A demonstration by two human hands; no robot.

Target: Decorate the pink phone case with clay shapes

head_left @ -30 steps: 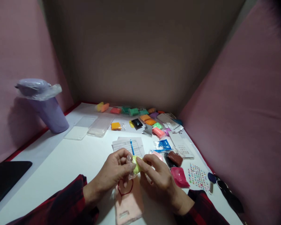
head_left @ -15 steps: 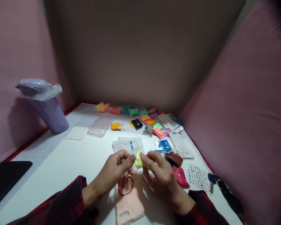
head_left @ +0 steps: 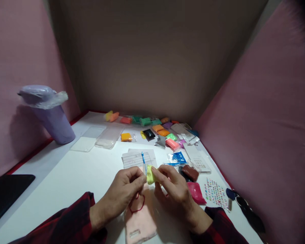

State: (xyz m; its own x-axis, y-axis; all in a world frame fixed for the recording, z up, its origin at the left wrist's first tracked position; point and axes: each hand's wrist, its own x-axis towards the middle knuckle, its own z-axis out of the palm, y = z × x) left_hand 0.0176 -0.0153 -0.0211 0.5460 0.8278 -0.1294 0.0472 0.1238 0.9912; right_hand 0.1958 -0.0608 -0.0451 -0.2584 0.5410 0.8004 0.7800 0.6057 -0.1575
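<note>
My right hand (head_left: pixel 173 191) pinches a small lump of yellow-green clay (head_left: pixel 149 175) between thumb and fingers. My left hand (head_left: pixel 123 193) is closed beside it, its fingertips touching the clay's left side; a bit of clear wrapper seems to sit there, too small to be sure. Both hands hover over a pink phone case (head_left: pixel 140 218) lying on the white table (head_left: pixel 73 176), which bears a thin red outline (head_left: pixel 137 205). Both sleeves are red-and-black plaid.
Several coloured clay packets (head_left: pixel 152 128) lie at the back. Blue (head_left: pixel 177 157), brown (head_left: pixel 190 172) and magenta (head_left: pixel 195 192) packets sit right of my hands. A rhinestone sheet (head_left: pixel 215 192), a paper with a blue tool (head_left: pixel 138 158), clear cases (head_left: pixel 109 136), a purple cup (head_left: pixel 53 118) and a black tablet (head_left: pixel 5 193) are around.
The clay has come out of its clear wrapper and now shows bare in my right fingers. My hands shifted slightly toward each other; the pink case moved a little.
</note>
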